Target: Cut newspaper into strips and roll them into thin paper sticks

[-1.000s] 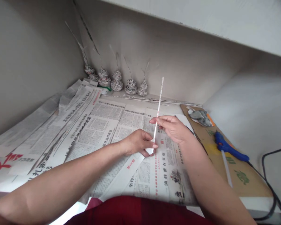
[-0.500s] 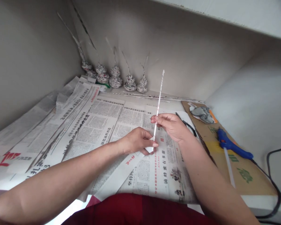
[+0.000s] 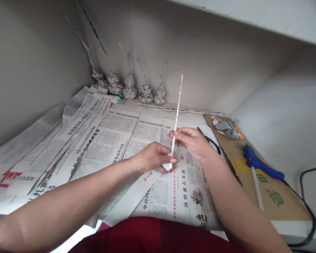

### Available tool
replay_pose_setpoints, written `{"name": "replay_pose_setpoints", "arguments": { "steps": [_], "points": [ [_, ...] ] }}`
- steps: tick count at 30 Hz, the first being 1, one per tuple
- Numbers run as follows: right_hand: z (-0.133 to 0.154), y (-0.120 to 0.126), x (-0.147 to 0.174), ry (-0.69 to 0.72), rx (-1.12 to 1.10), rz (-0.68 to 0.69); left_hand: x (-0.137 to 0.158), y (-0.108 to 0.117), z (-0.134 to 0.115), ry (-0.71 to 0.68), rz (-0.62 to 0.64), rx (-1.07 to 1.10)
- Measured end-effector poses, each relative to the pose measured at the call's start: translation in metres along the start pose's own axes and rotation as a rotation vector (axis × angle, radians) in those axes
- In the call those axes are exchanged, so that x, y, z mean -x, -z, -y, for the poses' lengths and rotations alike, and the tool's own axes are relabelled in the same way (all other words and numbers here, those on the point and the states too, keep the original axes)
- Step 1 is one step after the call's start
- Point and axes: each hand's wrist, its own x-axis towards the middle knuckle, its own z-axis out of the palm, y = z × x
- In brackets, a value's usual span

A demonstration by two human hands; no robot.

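A thin rolled newspaper tube [image 3: 177, 110] stands nearly upright, leaning slightly right at its top. My right hand [image 3: 192, 140] pinches it around its middle between thumb and fingertips. Lower down, my left hand [image 3: 154, 158] closes on the tube's bottom end, where the strip is still loose and unrolled. That newspaper strip [image 3: 137, 196] trails from under the left hand toward my lap, white with a bit of red print. Beneath both hands lie flat newspaper sheets [image 3: 123, 130].
Several woven newspaper gourds [image 3: 130, 88] line the back wall, with thin paper sticks [image 3: 173, 109] before them. Black-handled scissors [image 3: 209, 138] lie right of my hand. A blue glue gun [image 3: 260, 163] and a grey crumpled packet [image 3: 228, 128] rest on cardboard [image 3: 287, 211].
The tube has shifted slightly left and its tip sits a little higher. Both hands keep their grip and have moved only slightly.
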Motion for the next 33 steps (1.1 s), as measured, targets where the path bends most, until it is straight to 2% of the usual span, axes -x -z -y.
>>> {"name": "replay_pose_setpoints", "arguments": {
  "steps": [6, 22, 28, 33],
  "points": [
    [0.0012, -0.0002, 0.0022, -0.028, 0.042, 0.071, 0.0013, 0.0, 0.0008, 0.044, 0.024, -0.037],
    [-0.0046, -0.0008, -0.0022, -0.074, -0.049, -0.023, 0.0043, -0.003, -0.0041, 0.078, 0.046, -0.019],
    [-0.0012, -0.0002, 0.001, -0.072, -0.047, 0.093, 0.0037, -0.0018, -0.003, 0.068, 0.068, -0.017],
    [-0.0033, -0.0022, -0.0012, -0.083, -0.073, -0.008, 0.0025, -0.0011, -0.001, 0.063, 0.063, -0.005]
  ]
}}
